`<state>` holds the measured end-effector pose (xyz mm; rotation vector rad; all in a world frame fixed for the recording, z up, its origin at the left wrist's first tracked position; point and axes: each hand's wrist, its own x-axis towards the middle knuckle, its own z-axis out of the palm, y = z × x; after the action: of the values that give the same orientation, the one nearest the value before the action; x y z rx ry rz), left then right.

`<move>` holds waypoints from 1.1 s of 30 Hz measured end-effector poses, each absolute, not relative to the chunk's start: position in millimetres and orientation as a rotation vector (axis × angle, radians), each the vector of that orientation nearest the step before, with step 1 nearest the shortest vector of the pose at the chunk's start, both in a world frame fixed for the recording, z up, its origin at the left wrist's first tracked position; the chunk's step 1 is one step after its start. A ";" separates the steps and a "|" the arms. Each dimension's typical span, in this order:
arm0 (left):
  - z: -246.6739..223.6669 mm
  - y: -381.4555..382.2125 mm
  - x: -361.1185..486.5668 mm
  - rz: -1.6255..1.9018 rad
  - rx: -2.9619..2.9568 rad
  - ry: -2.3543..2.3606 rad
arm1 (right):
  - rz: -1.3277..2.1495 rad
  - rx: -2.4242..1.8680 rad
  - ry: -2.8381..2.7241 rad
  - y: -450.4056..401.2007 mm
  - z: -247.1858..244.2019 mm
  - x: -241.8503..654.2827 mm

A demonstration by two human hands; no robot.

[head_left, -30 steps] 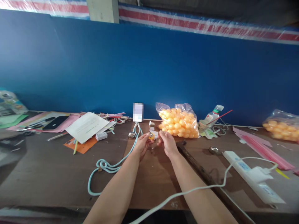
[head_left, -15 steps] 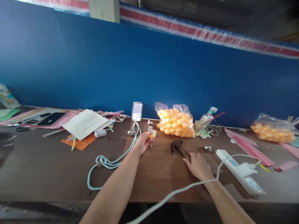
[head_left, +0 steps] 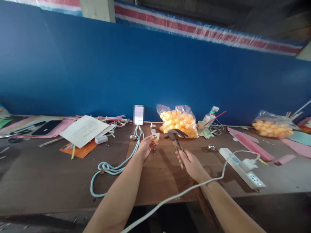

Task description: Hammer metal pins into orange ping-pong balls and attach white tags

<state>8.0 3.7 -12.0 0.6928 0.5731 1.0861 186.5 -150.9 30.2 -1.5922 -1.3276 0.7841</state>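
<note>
My right hand is closed around the wooden handle of a claw hammer. The hammer is lifted, its metal head up in front of a bag of orange balls. My left hand is closed in a pinch at a small yellow and shiny metallic piece, too small to name. Small white boxes stand just behind that piece. Left of my left hand lie a light-blue cord and a shiny metal object. A similar shiny object lies beyond my right hand.
A white power strip lies on the right, and its white cable crosses over my right forearm. Papers and a phone lie on the left. A bottle and a second bag of balls stand at the back.
My right hand has picked the hammer up off the table and brought it left, head raised. My left hand stays at the small yellow piece. The view has shifted slightly right.
</note>
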 end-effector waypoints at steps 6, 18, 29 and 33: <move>-14.2 3.1 10.5 1.083 0.741 0.561 | 0.672 -1.619 -1.499 -145.1 25.7 163.6; -8.1 0.6 10.8 1.104 0.746 0.572 | 0.548 -1.620 -1.548 -145.3 26.1 163.6; -7.0 -0.9 12.4 1.110 0.636 0.591 | 0.506 -1.653 -1.547 -143.9 19.4 163.5; -4.6 -1.8 12.1 1.097 0.626 0.592 | 0.508 -1.672 -1.562 -142.9 20.4 163.0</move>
<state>12.1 -1.8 -4.6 0.6259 0.5924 1.0969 163.0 -142.9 20.4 -1.6720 -1.5618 0.5078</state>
